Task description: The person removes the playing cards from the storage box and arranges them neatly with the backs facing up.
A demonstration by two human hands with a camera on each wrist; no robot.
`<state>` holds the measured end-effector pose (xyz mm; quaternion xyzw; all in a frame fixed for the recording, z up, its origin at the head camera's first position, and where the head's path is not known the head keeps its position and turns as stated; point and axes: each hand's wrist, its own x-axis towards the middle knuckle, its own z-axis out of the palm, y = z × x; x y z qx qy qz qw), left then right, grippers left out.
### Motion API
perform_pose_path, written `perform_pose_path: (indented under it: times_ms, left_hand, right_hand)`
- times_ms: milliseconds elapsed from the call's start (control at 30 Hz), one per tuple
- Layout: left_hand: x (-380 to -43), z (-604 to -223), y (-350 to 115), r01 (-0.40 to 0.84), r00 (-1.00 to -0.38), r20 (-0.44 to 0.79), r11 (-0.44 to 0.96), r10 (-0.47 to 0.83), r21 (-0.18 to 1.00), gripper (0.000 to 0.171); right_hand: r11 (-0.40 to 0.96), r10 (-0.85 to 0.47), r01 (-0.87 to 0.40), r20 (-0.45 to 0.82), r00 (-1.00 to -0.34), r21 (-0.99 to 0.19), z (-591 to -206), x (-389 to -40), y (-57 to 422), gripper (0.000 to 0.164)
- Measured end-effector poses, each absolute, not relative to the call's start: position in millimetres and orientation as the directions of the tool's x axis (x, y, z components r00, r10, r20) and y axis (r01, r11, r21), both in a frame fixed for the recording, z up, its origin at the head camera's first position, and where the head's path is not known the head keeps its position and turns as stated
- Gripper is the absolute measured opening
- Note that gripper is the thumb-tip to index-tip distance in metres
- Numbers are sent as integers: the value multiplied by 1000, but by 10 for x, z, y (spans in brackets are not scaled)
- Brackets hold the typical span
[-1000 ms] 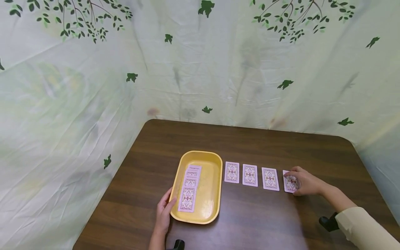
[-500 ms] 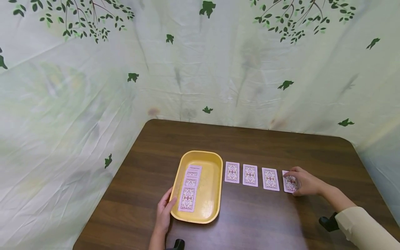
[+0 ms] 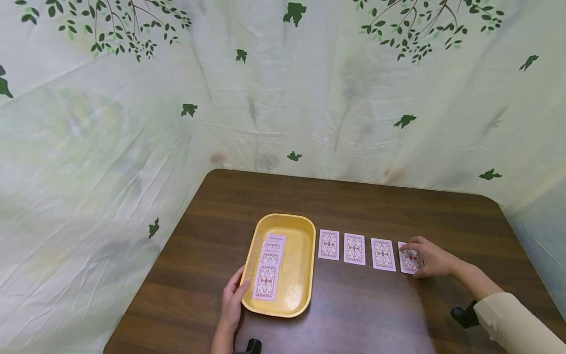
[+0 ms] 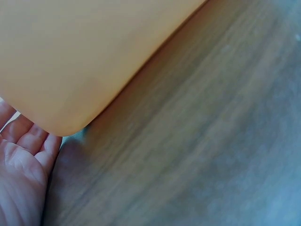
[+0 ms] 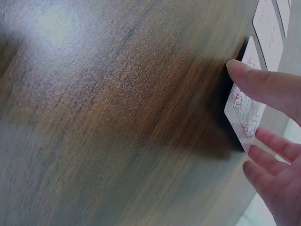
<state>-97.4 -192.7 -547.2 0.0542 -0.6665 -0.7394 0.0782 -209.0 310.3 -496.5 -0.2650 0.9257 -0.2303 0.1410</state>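
At the right end of a row of four patterned cards [image 3: 354,249], your right hand [image 3: 435,259] has its grip clamped on the last card [image 3: 409,261], with the thumb at the near edge and a finger over the far edge. From the right wrist, you see part of its pattern between thumb and fingers and a dark shadow along its border; you cannot tell from there whether it lies flat or sits slightly raised. To its left, the other three cards [image 3: 383,255] lie pattern up on the dark wooden counter [image 3: 353,309], apart from one another and roughly in line with its far edge.

Just beside the leftmost of them is the yellow tray [image 3: 294,275]. Your left hand [image 3: 231,300] holds it near its near-left corner, the grip closed on the rim with the thumb lapping over the top. Inside, along the tray's left side, you have an overlapping column of cards [image 3: 265,282], pattern up; the nearest shows whole, and those behind show only in part.

Your right forearm wears a pale sleeve [image 3: 517,319]. Beyond the counter hangs a pale cloth [image 3: 309,98] printed with leafy branches.
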Motion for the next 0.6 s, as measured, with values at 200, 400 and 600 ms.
perform_pose_path:
  times_ms: [200, 400, 600]
  left_hand:
    - [-972, -5471, -1928, 39, -981, 19, -100, -192, 994, 44]
    - [-966, -5471, -1926, 35, -982, 16, -95, -188, 995, 44]
    - [-967, -5464, -1925, 42, -984, 22, -105, -177, 994, 44]
  right_hand:
    - [744, -570, -442, -130, -811, -501, -4971, -2100, 3112, 60]
    - [743, -577, -455, -123, -808, -491, -4964, -2093, 3114, 59]
    - [749, -566, -442, -131, -814, -494, -4956, -2088, 3102, 59]
